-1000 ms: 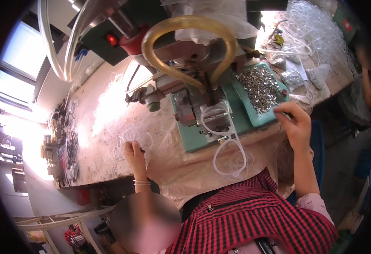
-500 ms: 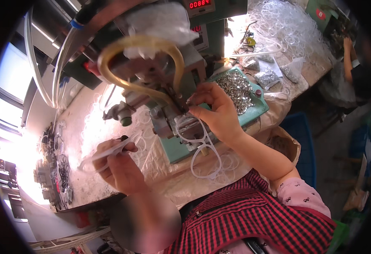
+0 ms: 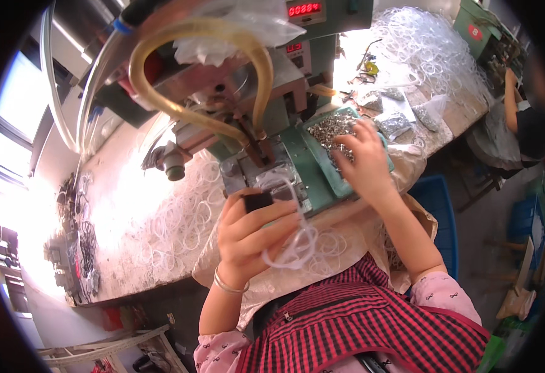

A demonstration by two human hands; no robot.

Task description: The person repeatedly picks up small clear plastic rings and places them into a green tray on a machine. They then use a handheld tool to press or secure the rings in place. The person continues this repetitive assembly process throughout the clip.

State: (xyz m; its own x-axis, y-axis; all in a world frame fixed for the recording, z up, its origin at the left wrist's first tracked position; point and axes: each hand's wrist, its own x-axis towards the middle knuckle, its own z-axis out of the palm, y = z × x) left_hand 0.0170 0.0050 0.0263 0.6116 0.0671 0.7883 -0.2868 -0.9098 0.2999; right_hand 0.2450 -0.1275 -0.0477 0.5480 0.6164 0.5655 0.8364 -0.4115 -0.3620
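Note:
My left hand [image 3: 247,233], with a black cover on one finger, is in front of the machine's work plate [image 3: 285,165]. Its bent fingers close on a translucent plastic loop piece [image 3: 300,245], which hangs down past the fingertips and partly hides behind them. My right hand [image 3: 370,165] reaches over a green tray [image 3: 329,171] heaped with small shiny metal pieces [image 3: 331,130]. Its thumb and fingers are apart, slightly smeared, and their tips are at the pieces. Nothing shows in the right hand.
A thick yellowish hose [image 3: 135,71] arches over the green press. Many clear loops lie left on the bench [image 3: 182,214], with a large pile [image 3: 421,43] far right. Bags of metal pieces [image 3: 395,124] lie behind the tray. A blue crate [image 3: 437,205] stands below, and another person [image 3: 530,127] sits far right.
My right hand has left the press and moved right to the tray. My left hand has come from the left to the front of the press, onto the hanging loop piece.

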